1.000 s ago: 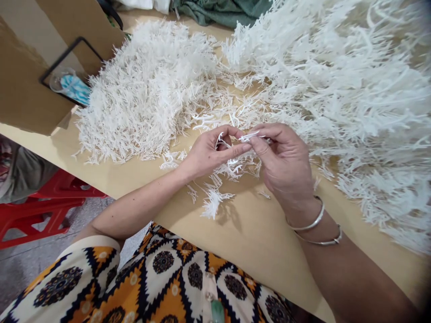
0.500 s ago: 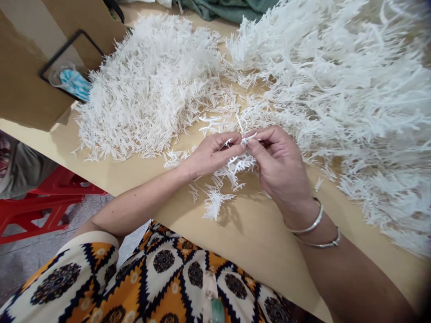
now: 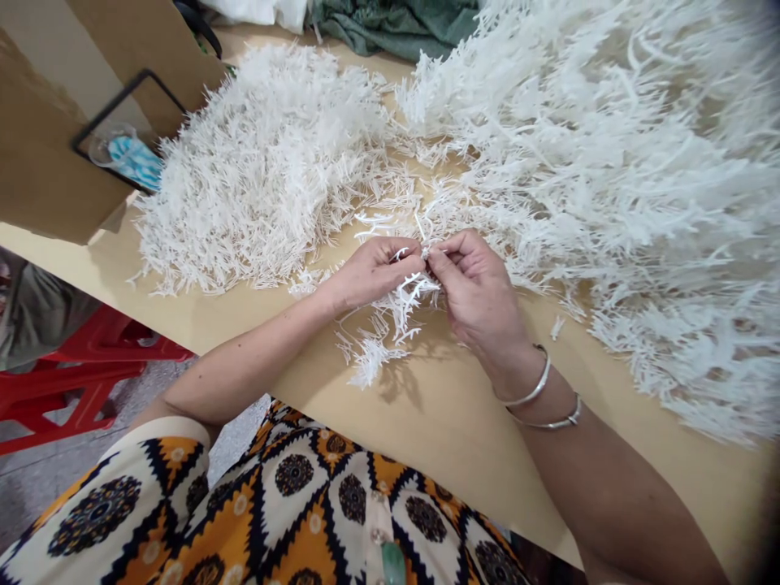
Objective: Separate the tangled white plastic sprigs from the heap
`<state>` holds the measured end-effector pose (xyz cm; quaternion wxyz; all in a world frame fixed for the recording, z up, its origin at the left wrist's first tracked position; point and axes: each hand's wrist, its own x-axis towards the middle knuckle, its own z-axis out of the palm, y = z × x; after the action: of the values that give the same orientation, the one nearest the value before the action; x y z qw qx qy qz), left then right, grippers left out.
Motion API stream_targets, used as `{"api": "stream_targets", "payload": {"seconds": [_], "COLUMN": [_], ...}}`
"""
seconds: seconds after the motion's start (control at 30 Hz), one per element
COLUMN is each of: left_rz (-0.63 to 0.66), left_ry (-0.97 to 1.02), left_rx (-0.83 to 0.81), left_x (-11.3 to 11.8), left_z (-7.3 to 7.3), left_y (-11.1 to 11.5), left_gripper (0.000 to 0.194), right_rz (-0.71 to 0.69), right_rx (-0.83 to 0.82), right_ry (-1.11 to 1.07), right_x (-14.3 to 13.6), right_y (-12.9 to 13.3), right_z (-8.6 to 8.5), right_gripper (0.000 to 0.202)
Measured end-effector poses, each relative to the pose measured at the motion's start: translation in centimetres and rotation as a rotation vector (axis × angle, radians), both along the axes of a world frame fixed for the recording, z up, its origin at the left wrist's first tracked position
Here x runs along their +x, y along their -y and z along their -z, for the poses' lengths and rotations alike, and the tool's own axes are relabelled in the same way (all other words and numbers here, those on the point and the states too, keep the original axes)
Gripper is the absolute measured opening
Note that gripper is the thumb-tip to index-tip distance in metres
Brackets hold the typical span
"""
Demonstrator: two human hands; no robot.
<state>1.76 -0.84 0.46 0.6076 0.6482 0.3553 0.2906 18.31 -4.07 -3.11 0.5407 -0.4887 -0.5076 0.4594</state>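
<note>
My left hand (image 3: 379, 272) pinches a white branched plastic sprig (image 3: 413, 299) between thumb and forefinger. Its thin forked twigs hang down below the fingers towards the tabletop. Facing it from the right, my right hand (image 3: 478, 292) is closed, thumb against forefinger, on the same sprig near its joint. The fingertips of both hands almost meet there and partly hide the joint. A loose clump of white twigs (image 3: 373, 361) is just below the hands, apparently part of the hanging strand; where it joins is unclear.
A heap of short white sprigs (image 3: 262, 171) lies left on the tan table (image 3: 341, 406); a larger pile of longer ones (image 3: 615, 179) fills the right. A cardboard box (image 3: 54, 114) stands far left, green cloth (image 3: 390, 24) behind. Red stools (image 3: 79, 390) stand beside the table.
My right hand has come slightly left, and its fingers are closer to my left fingertips. The whole view has shifted a little. Both hands keep hold of the sprig.
</note>
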Motion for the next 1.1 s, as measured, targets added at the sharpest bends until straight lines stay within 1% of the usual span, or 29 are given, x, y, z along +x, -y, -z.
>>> {"api": "stream_targets", "payload": {"seconds": [0.07, 0.17, 0.23, 0.3, 0.4, 0.47, 0.57, 0.63, 0.73, 0.83, 0.9, 0.97, 1.03, 1.1], "left_rz": [-0.008, -0.011, -0.002, 0.011, 0.004, -0.041, -0.127, -0.138, -0.1, -0.024, 0.02, 0.027, 0.029, 0.121], "left_ry": [0.004, 0.005, -0.009, -0.028, -0.028, -0.01, -0.026, -0.065, -0.106, -0.109, -0.105, -0.113, -0.109, -0.077], "left_rx": [0.001, 0.016, 0.036, 0.067, 0.084, 0.065, 0.062, 0.081, 0.109, 0.132, 0.138, 0.14, 0.14, 0.132], "left_x": [-0.1, -0.2, -0.3, -0.3, -0.1, 0.1, 0.3, 0.4, 0.3, 0.1, -0.1, -0.2, -0.3, -0.3], "left_z": [0.0, -0.1, 0.0, 0.1, 0.3, 0.6, 1.1, 1.4, 1.4, 1.2, 1.0, 0.9, 0.8, 0.8], "left_y": [0.0, 0.1, 0.1, 0.1, 0.2, 0.4, 0.6, 0.8, 1.0, 0.9, 0.6, 0.3, 0.2, 0.4], "left_gripper": [0.03, 0.037, 0.039, 0.038, 0.038, 0.04, 0.039, 0.039, 0.04, 0.04, 0.039, 0.039, 0.04, 0.038], "right_rz": [-0.035, -0.117, -0.157, -0.177, -0.175, -0.138, -0.046, -0.013, -0.005, 0.033, 0.079, 0.104, 0.124, 0.185], "right_rx": [-0.019, -0.078, -0.067, -0.012, 0.071, 0.106, 0.158, 0.18, 0.223, 0.332, 0.374, 0.358, 0.311, 0.279], "right_ry": [-0.02, -0.081, -0.082, 0.021, 0.229, 0.278, 0.281, 0.292, 0.374, 0.546, 0.643, 0.666, 0.642, 0.619], "right_x": [0.4, 1.2, 1.8, 2.2, 2.7, 2.9, 2.9, 2.9, 2.8, 2.7, 2.5, 2.3, 2.5, 3.2], "right_y": [-0.1, -0.1, 0.0, 0.0, 0.0, 0.1, 0.3, 0.4, 0.5, 0.6, 0.5, 0.2, -0.3, -1.2], "right_z": [-0.1, -0.8, -1.4, -1.8, -1.9, -1.9, -2.1, -2.4, -2.7, -2.7, -2.4, -1.8, -1.0, -0.1], "right_gripper": [0.02, 0.015, 0.022, 0.022, 0.008, 0.004, 0.005, 0.006, 0.006, 0.007, 0.01, 0.012, 0.013, 0.015]}}
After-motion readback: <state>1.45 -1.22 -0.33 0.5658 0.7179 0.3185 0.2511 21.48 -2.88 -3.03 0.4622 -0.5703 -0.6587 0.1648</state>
